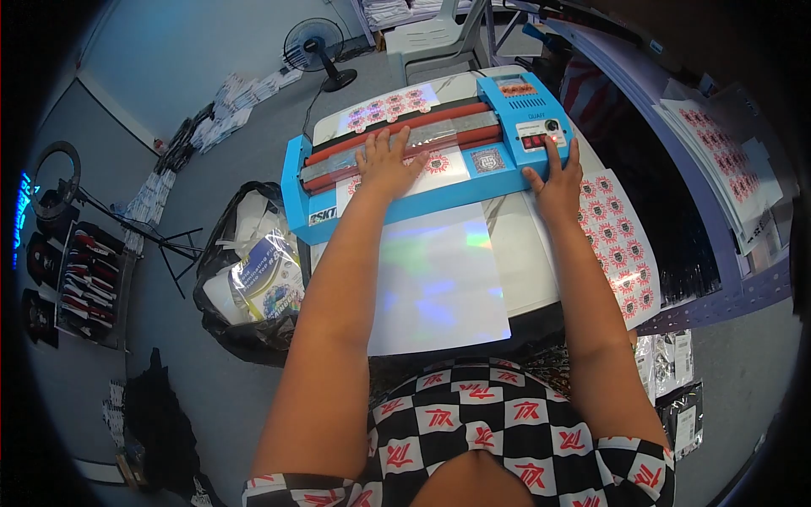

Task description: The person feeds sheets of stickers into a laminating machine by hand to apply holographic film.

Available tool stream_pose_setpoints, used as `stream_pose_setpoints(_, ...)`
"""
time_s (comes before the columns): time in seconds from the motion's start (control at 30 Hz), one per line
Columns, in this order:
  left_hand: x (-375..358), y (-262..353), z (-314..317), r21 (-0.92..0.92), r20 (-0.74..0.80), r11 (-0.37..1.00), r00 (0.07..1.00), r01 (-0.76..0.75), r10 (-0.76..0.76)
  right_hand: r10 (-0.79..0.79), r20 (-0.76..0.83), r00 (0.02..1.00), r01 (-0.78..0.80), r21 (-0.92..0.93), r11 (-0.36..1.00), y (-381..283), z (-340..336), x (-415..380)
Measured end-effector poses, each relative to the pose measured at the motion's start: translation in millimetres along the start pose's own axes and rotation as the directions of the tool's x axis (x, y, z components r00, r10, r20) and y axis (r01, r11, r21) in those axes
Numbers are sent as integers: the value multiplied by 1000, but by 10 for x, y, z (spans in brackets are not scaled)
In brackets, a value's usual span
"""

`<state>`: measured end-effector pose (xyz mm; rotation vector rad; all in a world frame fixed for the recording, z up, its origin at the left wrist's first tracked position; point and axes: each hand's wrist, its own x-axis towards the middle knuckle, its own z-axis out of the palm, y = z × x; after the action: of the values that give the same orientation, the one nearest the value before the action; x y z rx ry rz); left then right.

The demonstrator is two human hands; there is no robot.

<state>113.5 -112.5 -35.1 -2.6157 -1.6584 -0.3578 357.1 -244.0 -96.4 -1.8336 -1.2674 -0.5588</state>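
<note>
A blue roll laminator with red rollers stands on the white table. My left hand lies flat with fingers spread on the clear film and printed sheet at the rollers. That sheet bears red designs, and a sheet of red stickers shows behind the rollers. My right hand is at the laminator's control panel, a fingertip by the red switches, thumb apart, holding nothing. In front of the machine, a shiny holographic sheet hangs partly over the table's near edge.
Sheets of red stickers lie to the right, with more printed sheets on a purple shelf. A black bag holding a film package is left of the table. Behind are a fan and a plastic chair.
</note>
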Motion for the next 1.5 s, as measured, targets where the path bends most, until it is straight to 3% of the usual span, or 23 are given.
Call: stream_pose_setpoints(1.5, -146, 38, 13, 17, 39, 1000, 999, -19, 19, -1, 5, 1000, 1, -15, 1000, 0, -8, 3)
